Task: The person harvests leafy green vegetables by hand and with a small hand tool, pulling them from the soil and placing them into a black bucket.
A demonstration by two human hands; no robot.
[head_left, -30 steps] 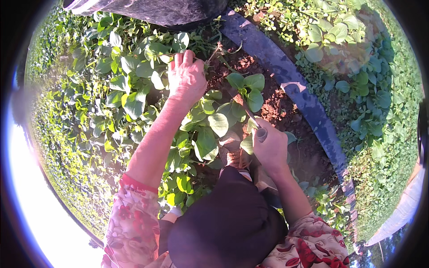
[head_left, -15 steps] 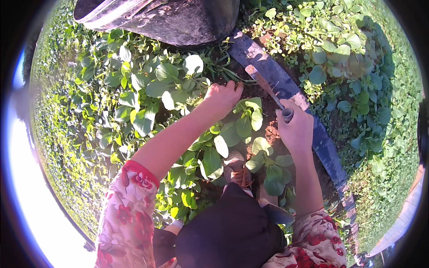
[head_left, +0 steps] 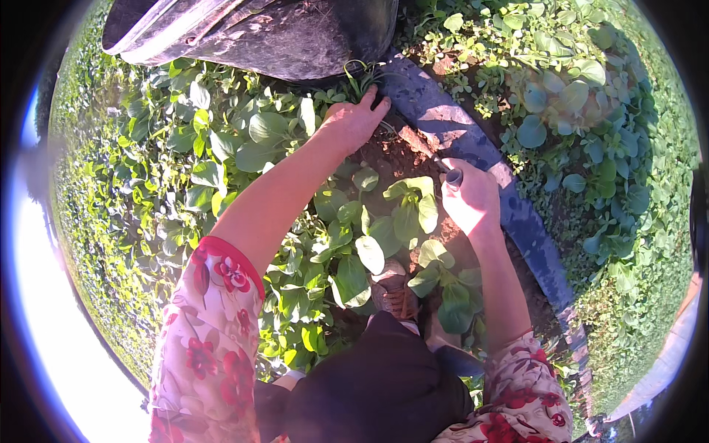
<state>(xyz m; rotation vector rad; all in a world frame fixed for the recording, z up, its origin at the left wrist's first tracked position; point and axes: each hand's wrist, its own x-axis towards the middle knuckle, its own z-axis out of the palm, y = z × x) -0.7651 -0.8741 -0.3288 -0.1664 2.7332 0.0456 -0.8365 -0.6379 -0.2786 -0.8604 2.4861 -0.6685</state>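
Observation:
My left hand (head_left: 354,122) reaches in below the bucket, its fingers closed around a tuft of grassy weeds (head_left: 362,72) whose thin blades stick up past the fingertips. Its palm side is hidden. My right hand (head_left: 473,198) grips the hollow metal handle of a narrow hand trowel (head_left: 418,142). The trowel's blade is caked with reddish soil, and its tip rests at loose, dug earth (head_left: 380,156) just right of my left hand. Broad-leaved green seedlings (head_left: 406,214) grow between my two forearms.
A large, worn black bucket (head_left: 295,37) stands at the top. Dark plastic strip (head_left: 517,196) curves down the right of the soil. Leafy plants (head_left: 214,173) crowd the left, with more crops (head_left: 598,133) beyond the strip. My brown shoe (head_left: 395,292) stands among the seedlings.
My left hand has moved up and slightly left towards the bucket, with the grass tuft. My right hand has brought the trowel up and left, and more bare soil shows.

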